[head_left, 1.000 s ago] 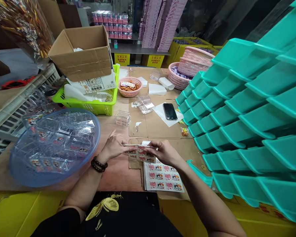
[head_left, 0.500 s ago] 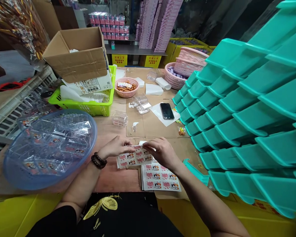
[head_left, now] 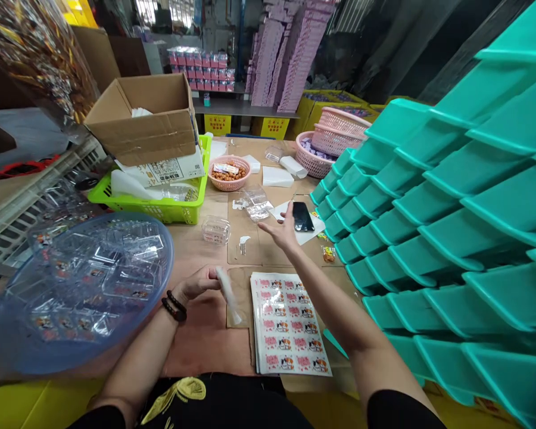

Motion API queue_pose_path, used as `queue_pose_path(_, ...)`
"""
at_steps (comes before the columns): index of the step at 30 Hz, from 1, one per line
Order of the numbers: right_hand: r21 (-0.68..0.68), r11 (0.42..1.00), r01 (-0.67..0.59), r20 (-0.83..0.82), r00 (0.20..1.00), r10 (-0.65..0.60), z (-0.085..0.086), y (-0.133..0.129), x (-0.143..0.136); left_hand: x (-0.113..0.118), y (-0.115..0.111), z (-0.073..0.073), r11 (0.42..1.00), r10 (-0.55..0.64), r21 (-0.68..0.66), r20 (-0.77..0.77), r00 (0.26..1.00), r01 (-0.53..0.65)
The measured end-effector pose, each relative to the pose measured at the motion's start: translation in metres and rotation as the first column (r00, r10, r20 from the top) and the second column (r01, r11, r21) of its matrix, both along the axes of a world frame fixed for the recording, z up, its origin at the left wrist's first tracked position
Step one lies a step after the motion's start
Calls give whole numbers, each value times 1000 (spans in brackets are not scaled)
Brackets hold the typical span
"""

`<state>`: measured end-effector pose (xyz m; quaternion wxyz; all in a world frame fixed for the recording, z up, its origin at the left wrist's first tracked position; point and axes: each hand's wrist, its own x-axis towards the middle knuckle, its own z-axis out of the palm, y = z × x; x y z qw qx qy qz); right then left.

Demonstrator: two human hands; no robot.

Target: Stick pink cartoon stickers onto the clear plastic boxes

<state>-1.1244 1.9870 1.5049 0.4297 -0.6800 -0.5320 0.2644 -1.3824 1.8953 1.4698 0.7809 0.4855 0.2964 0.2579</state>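
A sticker sheet (head_left: 227,293), bent and seen almost edge-on with its whitish side showing, is pinched in my left hand (head_left: 201,282) over the front of the table. My right hand (head_left: 283,231) reaches forward with its fingers spread and nothing in them, just left of a black phone (head_left: 302,217) lying on white paper. Beyond its fingertips are clear plastic boxes (head_left: 256,204). Beneath my right forearm lies a stack of sticker sheets (head_left: 286,325) printed with cats and pink lettering. Another clear box (head_left: 216,230) sits farther forward, to the left.
A blue basin (head_left: 161,262) of clear stickered boxes stands at left. Behind it is a green basket (head_left: 178,211) under a cardboard box (head_left: 147,134). A pink basket (head_left: 245,179) holds small brown items. Stacked teal trays (head_left: 411,238) rise along the right side.
My right hand has let go of the sticker sheet and moved forward, opening its fingers. My left hand keeps the sheet, now turned edge-on, slightly lower and to the left. The stack is more exposed.
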Motion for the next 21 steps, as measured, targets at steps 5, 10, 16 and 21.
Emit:
queue_pose_path(5,-170,974,149,313,945,-90,-13,70,-24,-5,1,-11,991,127,35,96,987,-131)
queue_pose_path(10,-130,982,136,324,942,-88,-11,72,-13,4,13,-7,980,183,105,-132,974,-169)
queue_pose_path(16,28,998,-64,418,907,46,-18,32,19,74,47,20,741,484,671,-541,688,7)
queue_pose_path(21,38,995,-87,308,949,72,-29,4,30,130,83,41,581,633,718,-695,341,383)
